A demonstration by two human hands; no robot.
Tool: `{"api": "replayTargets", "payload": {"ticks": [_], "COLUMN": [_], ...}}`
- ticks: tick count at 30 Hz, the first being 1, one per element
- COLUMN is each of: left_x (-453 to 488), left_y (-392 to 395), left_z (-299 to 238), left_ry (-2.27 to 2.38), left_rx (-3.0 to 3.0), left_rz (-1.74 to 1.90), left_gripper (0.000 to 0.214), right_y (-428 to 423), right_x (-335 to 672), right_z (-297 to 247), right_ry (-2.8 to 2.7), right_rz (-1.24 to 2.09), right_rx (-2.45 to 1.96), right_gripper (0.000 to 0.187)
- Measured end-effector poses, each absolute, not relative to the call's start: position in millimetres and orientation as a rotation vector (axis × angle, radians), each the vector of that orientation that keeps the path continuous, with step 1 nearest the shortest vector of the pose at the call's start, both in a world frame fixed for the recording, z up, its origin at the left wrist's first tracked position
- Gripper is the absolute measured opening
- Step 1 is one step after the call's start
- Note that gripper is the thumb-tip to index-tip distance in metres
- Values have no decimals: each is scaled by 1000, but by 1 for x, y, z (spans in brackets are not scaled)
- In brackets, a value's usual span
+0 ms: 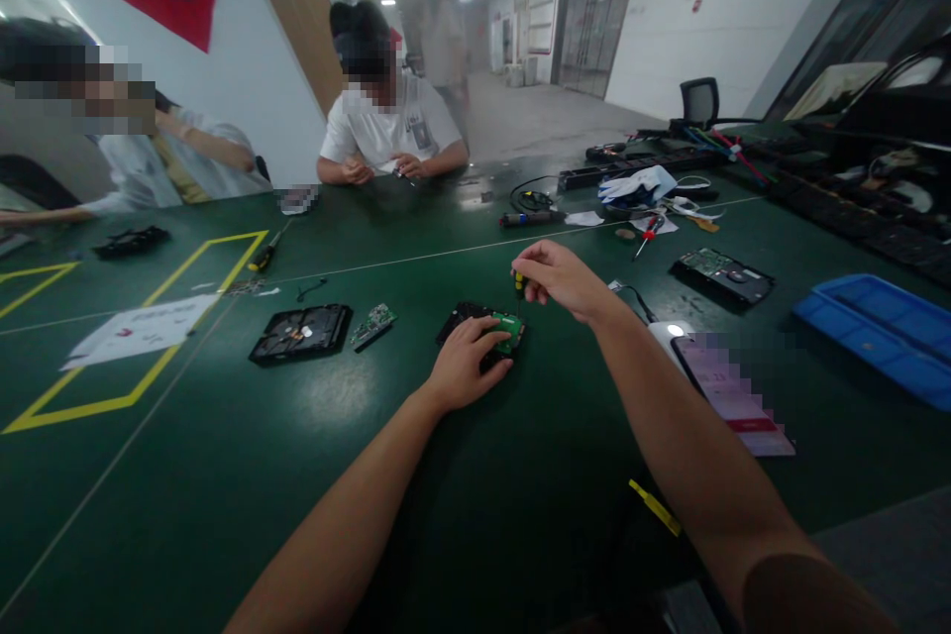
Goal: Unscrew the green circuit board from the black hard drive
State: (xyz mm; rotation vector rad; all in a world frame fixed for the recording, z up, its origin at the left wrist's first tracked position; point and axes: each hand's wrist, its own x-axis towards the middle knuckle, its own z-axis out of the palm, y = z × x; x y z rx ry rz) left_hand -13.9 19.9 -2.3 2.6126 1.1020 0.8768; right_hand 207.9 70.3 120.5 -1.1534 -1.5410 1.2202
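A hard drive [509, 327] with a green circuit board facing up lies on the green table in front of me. My left hand [468, 362] rests over its left and near part, fingers spread across the board, hiding much of the drive. Between the fingertips of my right hand [554, 279] is a small yellow-and-black screwdriver [519, 285], upright above the drive's right edge. Whether its tip touches a screw is too small to tell. Left of the drive lie a loose circuit board [373, 325] and a second hard drive [301, 333].
A phone [732, 391] lies on a white charger beside my right forearm. Farther right are another hard drive [724, 277] and a blue tray [877, 332]. Gloves [637, 186] and tools lie behind. Two people [393, 124] sit across the table; a paper sheet [138, 329] lies left.
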Motion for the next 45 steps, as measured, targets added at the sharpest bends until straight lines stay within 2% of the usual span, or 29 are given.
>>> {"api": "replayTargets", "payload": {"ticks": [4, 9, 14, 19, 25, 31, 41, 45], "left_x": [-14, -14, -13, -13, -13, -14, -13, -13], "left_y": [19, 19, 19, 19, 19, 19, 19, 18], "left_z": [-1, 0, 0, 0, -1, -1, 0, 1], "left_ry": [1105, 1098, 1100, 1107, 1110, 1106, 1111, 1113], "left_rx": [2613, 2622, 2612, 2607, 2606, 2620, 2604, 2606], "left_rz": [874, 873, 874, 877, 878, 863, 877, 866], "left_gripper": [45, 45, 46, 45, 45, 45, 45, 44], "right_y": [72, 75, 71, 69, 67, 71, 72, 73], "right_x": [211, 214, 211, 210, 210, 211, 214, 214], "right_z": [122, 123, 122, 120, 124, 122, 124, 123], "right_ry": [-1581, -1611, -1562, -1596, -1511, -1490, -1521, -1555], "right_rz": [1216, 1176, 1209, 1212, 1332, 1360, 1281, 1233], "right_rx": [-1126, -1148, -1181, -1179, -1096, -1113, -1155, -1148], "right_gripper": [6, 18, 11, 24, 8, 17, 2, 10]}}
